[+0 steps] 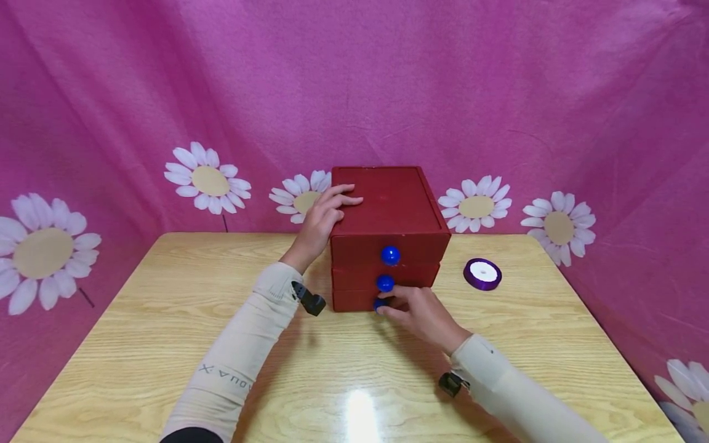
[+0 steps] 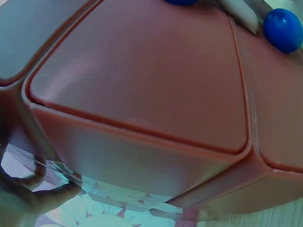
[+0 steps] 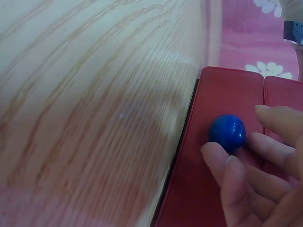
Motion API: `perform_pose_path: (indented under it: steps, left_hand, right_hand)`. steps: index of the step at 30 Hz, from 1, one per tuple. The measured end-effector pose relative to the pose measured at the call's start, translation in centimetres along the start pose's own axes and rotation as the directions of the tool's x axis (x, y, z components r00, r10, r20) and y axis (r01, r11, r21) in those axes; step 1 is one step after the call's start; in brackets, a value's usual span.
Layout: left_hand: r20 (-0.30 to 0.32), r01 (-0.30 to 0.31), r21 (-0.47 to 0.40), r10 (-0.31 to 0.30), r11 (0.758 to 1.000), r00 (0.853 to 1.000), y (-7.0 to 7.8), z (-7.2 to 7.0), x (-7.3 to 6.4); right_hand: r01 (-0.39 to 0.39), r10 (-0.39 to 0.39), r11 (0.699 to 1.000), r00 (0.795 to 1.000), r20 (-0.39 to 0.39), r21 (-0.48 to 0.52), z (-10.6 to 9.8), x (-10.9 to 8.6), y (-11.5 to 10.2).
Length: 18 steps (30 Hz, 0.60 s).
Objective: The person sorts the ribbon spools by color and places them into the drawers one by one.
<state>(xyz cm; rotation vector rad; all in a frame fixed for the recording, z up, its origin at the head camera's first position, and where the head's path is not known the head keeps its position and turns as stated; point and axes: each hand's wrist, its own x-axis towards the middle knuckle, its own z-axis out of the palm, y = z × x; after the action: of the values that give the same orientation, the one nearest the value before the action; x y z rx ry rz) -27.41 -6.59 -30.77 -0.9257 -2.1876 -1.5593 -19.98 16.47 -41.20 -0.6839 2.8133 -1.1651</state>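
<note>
A red three-drawer box (image 1: 382,200) stands on the table, each drawer front bearing a round blue knob. My left hand (image 1: 321,221) rests at the left top edge of the box, its fingers stretched over the top. Low at the front, my right hand (image 1: 423,314) holds the bottom drawer's knob (image 3: 228,132) between thumb and fingers. The middle knob (image 1: 385,283) sits just above those fingers, and the top knob (image 1: 390,255) is higher up. All three drawers look closed. In the left wrist view, part of my left hand (image 2: 23,198) shows beside the box's side.
A purple ribbon roll (image 1: 482,274) with a white centre lies on the wooden table (image 1: 266,394), right of the box. Behind and at both sides hangs a pink cloth (image 1: 354,80) with white flowers. Each wrist carries a small black camera mount.
</note>
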Motion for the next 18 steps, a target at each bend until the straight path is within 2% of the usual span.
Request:
perform_pose_path:
  steps: [9,15,18]
  left_hand:
    - [-0.009,-0.004,0.007,0.004,1.0,1.0,-0.8,-0.1,0.1]
    - [-0.018,-0.022,0.014,0.022,1.0,1.0,-3.4,0.3,0.6]
    - [-0.018,-0.028,0.019,0.028,0.999,0.999,-4.1,0.3,0.7]
  right_hand:
    - [-0.044,0.042,0.998,0.998,0.036,0.042,0.2,0.4,-0.3]
    - [-0.108,0.107,0.993,0.994,0.035,0.046,0.2,0.6,-0.4]
    - [-0.116,0.113,0.992,0.993,0.042,0.057,0.2,0.6,-0.5]
